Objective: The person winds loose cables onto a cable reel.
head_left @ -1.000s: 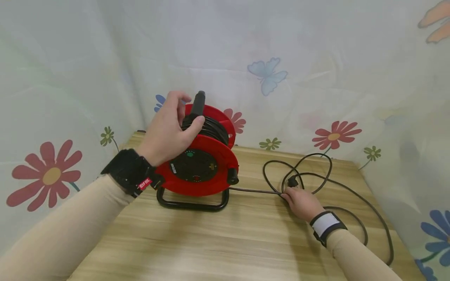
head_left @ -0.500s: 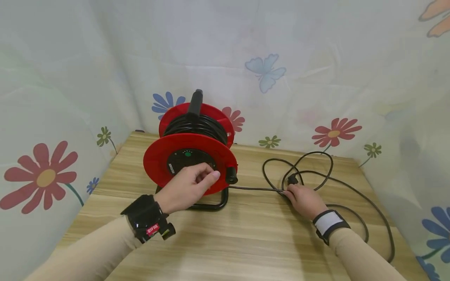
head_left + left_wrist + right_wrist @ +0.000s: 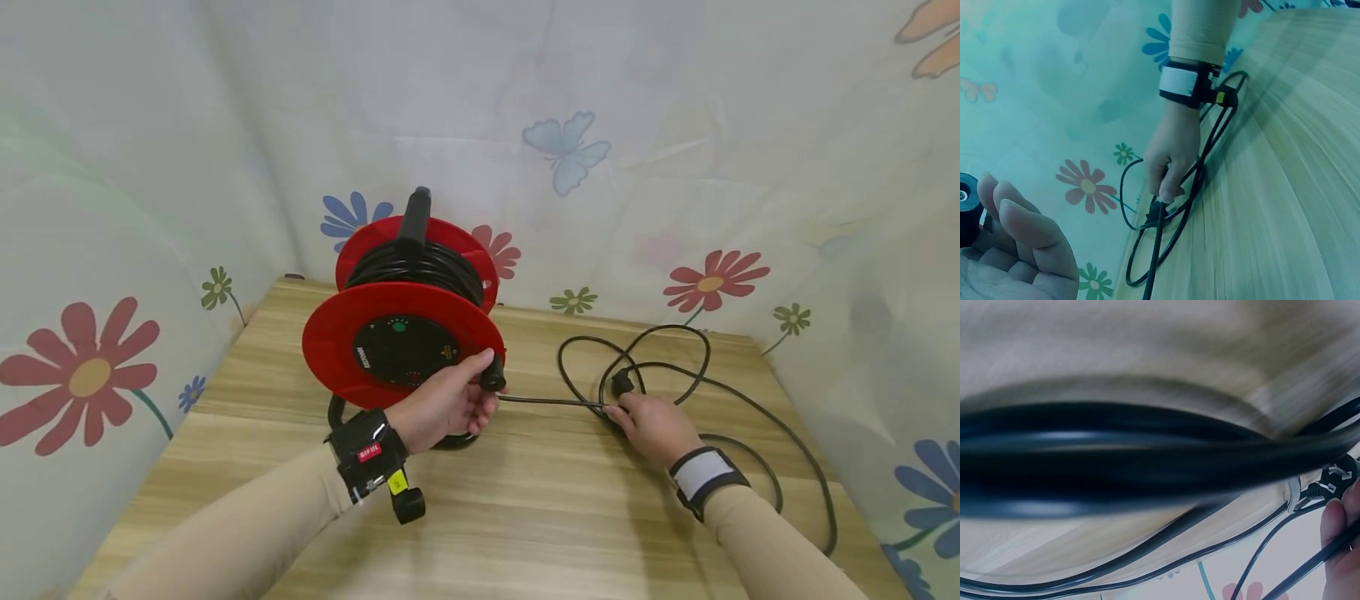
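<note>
Touching left hand [image 3: 448,402]: black cylindrical knob [image 3: 492,377] on red plastic reel [image 3: 401,298]; grip unclear
Pinching right hand [image 3: 658,429]: thin black cable [image 3: 547,402]

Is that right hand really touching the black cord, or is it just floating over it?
Touching. The left wrist view shows it: the right hand pinches the black cord between thumb and fingers.
</note>
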`<move>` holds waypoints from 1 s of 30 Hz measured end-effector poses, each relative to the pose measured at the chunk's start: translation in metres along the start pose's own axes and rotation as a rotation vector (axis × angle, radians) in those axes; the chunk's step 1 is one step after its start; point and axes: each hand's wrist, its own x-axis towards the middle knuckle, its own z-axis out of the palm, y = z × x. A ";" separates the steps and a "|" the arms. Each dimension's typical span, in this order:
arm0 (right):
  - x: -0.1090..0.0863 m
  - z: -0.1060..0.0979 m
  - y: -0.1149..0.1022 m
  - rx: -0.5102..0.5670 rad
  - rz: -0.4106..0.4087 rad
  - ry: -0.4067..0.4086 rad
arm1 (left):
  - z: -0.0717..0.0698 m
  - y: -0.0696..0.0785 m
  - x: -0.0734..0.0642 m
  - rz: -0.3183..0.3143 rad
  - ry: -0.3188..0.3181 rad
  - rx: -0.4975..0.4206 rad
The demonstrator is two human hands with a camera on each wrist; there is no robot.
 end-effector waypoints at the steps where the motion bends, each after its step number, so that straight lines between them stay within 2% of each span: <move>1: 0.000 0.000 0.000 0.001 -0.002 0.000 | 0.000 0.001 0.001 -0.004 -0.008 -0.025; 5: -0.001 -0.001 -0.002 0.004 -0.007 -0.009 | 0.002 0.003 0.001 -0.007 -0.018 -0.067; 15: -0.002 -0.004 -0.003 0.010 -0.002 -0.003 | 0.013 0.007 0.004 0.001 -0.014 -0.060; 30: 0.011 -0.006 -0.017 0.035 -0.062 -0.010 | 0.008 -0.012 0.007 -0.005 0.017 0.098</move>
